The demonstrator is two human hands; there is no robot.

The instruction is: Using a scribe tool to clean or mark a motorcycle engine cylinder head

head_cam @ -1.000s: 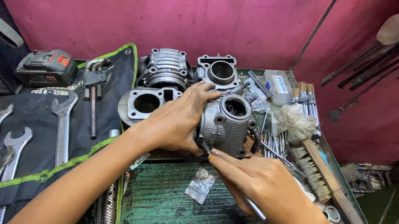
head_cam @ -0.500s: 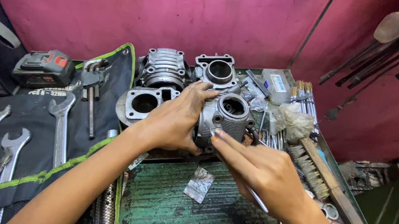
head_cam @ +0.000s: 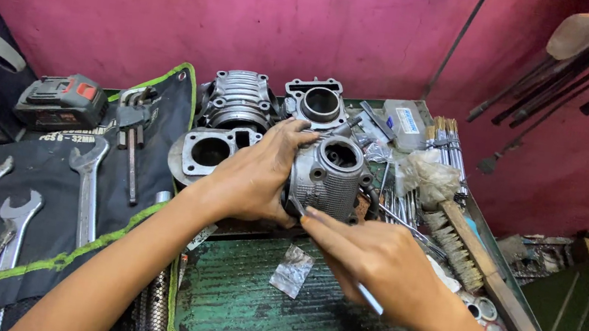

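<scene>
The left hand (head_cam: 255,175) still grips the grey finned metal engine cylinder (head_cam: 327,176) upright on the green tabletop (head_cam: 251,319); the right hand (head_cam: 380,264), fingers pinching a thin metal tool (head_cam: 368,298), has crept closer against the cylinder's base

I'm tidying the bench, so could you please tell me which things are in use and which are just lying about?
In use:
left hand
right hand
finned cylinder
thin tool

Lying about:
other cylinders
wrenches
wire brush
battery pack
</scene>
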